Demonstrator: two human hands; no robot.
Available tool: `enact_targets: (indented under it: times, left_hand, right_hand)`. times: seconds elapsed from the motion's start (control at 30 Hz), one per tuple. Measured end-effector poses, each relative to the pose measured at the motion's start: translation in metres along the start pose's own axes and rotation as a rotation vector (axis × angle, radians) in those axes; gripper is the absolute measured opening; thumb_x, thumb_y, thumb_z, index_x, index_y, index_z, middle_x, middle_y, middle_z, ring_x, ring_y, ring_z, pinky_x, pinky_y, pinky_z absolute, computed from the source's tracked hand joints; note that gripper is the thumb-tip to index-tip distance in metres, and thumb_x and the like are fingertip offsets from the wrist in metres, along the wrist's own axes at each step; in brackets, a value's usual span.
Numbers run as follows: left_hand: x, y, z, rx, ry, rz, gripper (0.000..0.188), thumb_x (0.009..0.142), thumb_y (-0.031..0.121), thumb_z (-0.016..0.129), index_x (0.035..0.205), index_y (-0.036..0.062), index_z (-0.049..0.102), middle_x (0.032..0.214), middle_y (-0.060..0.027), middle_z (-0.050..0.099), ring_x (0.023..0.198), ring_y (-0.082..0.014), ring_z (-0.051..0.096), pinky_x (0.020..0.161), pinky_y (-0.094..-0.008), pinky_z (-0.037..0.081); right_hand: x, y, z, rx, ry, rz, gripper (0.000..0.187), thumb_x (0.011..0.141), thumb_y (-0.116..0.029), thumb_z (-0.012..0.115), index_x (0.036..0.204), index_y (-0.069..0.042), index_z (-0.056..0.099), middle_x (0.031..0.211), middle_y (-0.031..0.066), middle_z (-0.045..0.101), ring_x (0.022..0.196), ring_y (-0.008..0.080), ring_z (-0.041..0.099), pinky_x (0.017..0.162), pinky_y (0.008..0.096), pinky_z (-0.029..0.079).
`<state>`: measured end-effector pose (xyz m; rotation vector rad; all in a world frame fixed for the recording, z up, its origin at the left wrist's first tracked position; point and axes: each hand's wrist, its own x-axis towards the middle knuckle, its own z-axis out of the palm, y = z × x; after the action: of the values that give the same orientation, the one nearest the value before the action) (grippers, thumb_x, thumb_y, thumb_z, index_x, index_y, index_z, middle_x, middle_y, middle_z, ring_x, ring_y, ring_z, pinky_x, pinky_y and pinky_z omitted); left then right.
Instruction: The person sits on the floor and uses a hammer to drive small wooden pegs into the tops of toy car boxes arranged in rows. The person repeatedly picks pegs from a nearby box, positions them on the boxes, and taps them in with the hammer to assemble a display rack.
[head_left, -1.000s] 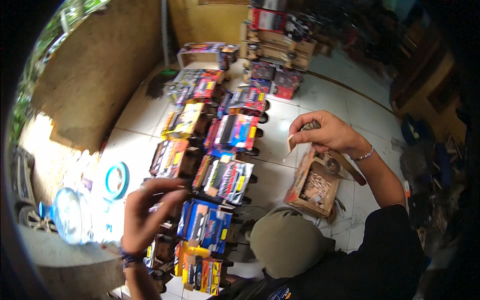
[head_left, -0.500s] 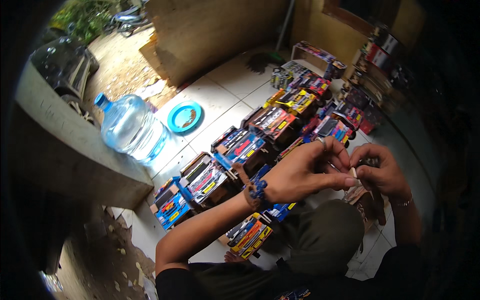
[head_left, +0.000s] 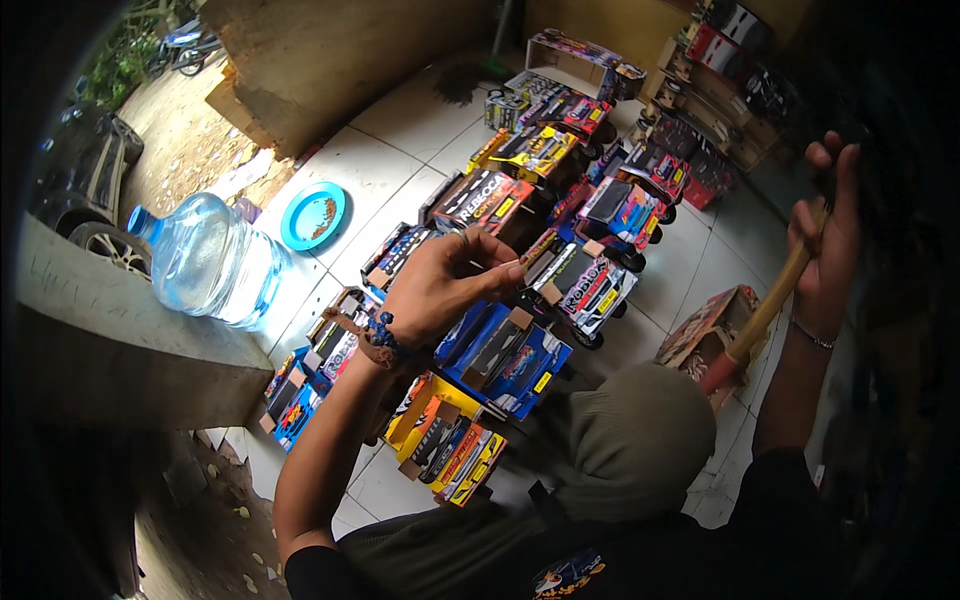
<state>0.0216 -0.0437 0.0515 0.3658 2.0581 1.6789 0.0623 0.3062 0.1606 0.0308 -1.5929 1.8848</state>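
My left hand [head_left: 445,285] hovers over the toy trucks with thumb and fingertips pinched together. Whatever small thing may be between them is too small to make out. At the right, my raised right hand [head_left: 825,225] grips a long wooden handle [head_left: 778,292] with a red lower end; the tool's kind does not show. Beneath my left hand stand a blue toy truck [head_left: 510,358] and a white and black toy truck [head_left: 590,290]. Closer to me is a yellow and orange toy truck [head_left: 450,440]. Small brown blocks sit on several trucks.
An open box [head_left: 690,335] with small pieces inside lies under the wooden handle. Further trucks stand in rows on white tiles. To the left are a large water bottle [head_left: 215,260] and a blue plate [head_left: 290,222]. Olive cloth [head_left: 640,430] bulges at lower centre.
My hands were together at the right around a small pale piece. The left has since moved left over the trucks; the right has risen and now holds the wooden handle. The view has shifted.
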Motion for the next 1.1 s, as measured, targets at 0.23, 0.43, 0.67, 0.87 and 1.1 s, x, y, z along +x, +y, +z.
enact_targets:
  times: [0.23,0.43,0.67,0.87,1.1]
  left_hand:
    - [0.012,-0.010,-0.010,0.121,-0.009,0.119,0.032,0.094,0.024,0.071,0.117,0.0018,0.068,0.098,-0.0044,0.072,0.090,-0.0096,0.066,0.084,-0.0258,0.053]
    - [0.035,-0.018,-0.069,0.130,0.268,0.231,0.032,0.090,0.024,0.076,0.112,0.0011,0.070,0.096,-0.0116,0.076,0.087,-0.0134,0.071,0.079,-0.0271,0.054]
    - [0.073,-0.056,-0.091,0.221,0.208,0.025,0.031,0.087,0.023,0.079,0.106,-0.0004,0.071,0.095,-0.0078,0.075,0.088,-0.0130,0.070,0.084,-0.0265,0.054]
    - [0.080,-0.068,-0.090,0.300,0.293,-0.030,0.027,0.084,0.026,0.080,0.101,0.0050,0.076,0.088,-0.0067,0.075,0.080,-0.0117,0.069,0.078,-0.0276,0.054]
    - [0.082,-0.077,-0.094,0.133,0.265,-0.031,0.029,0.083,0.026,0.081,0.100,0.0024,0.076,0.088,-0.0083,0.075,0.079,-0.0122,0.070,0.077,-0.0264,0.055]
  right_hand:
    - [-0.008,0.021,-0.003,-0.056,-0.002,0.046,0.047,0.098,-0.046,0.060,0.129,-0.011,0.060,0.122,-0.0006,0.068,0.050,-0.0026,0.026,0.044,0.0139,0.022]
    - [-0.050,0.046,-0.004,0.112,0.054,0.331,0.043,0.105,-0.036,0.049,0.137,-0.008,0.054,0.106,-0.0023,0.066,0.051,-0.0015,0.030,0.043,0.0126,0.029]
    - [-0.104,0.060,-0.016,0.125,-0.180,0.449,0.050,0.109,-0.036,0.035,0.150,-0.007,0.033,0.075,-0.0014,0.047,0.052,-0.0001,0.037,0.043,0.0149,0.037]
    - [-0.127,0.062,-0.016,-0.090,-0.358,0.533,0.051,0.110,-0.034,0.031,0.152,-0.007,0.023,0.067,0.0002,0.043,0.048,0.0051,0.039,0.043,0.0204,0.041]
    - [-0.124,0.070,-0.014,-0.103,-0.440,0.554,0.053,0.110,-0.034,0.030,0.155,-0.009,0.018,0.066,-0.0009,0.042,0.044,0.0043,0.039,0.043,0.0197,0.042]
